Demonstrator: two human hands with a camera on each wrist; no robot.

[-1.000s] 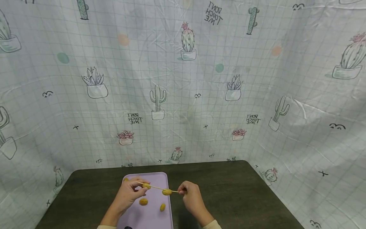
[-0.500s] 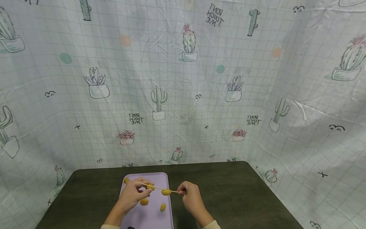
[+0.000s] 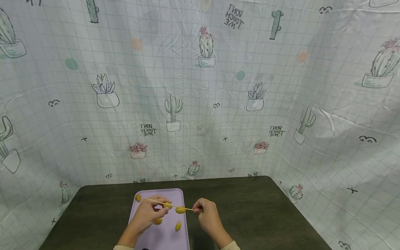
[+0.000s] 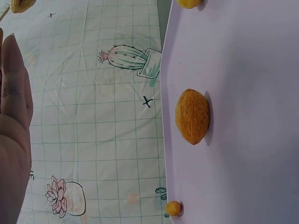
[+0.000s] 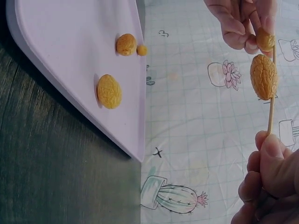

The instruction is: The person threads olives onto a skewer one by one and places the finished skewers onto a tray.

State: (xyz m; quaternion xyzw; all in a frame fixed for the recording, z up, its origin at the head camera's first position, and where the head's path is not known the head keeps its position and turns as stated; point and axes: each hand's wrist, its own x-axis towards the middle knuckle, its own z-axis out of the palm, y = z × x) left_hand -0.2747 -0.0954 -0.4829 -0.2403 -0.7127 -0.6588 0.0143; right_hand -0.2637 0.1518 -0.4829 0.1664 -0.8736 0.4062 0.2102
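Observation:
A thin wooden skewer (image 3: 189,209) is held level above the tray between both hands. My right hand (image 3: 206,213) pinches its right end between thumb and fingers. One wrinkled yellow dried fruit (image 5: 263,77) sits on the skewer between the hands. My left hand (image 3: 146,213) pinches a second such fruit (image 5: 265,41) farther left, close beside the first; the skewer's left end sticks out past this hand. Below lies a lilac tray (image 3: 170,239). On it rest a fruit by the far left corner (image 3: 138,198), one partly behind my left hand (image 3: 158,221), and one near the right edge (image 3: 178,226).
The tray lies on a dark wooden table (image 3: 256,211). A small dark thing (image 3: 145,249) shows at the bottom of the head view, mostly cut off. A pale curtain (image 3: 200,114) with printed cacti hangs around the table's back and sides.
My left hand has slid right along the skewer with its fruit, closer to the first fruit. More of the skewer's left end shows. My right hand has stayed almost still.

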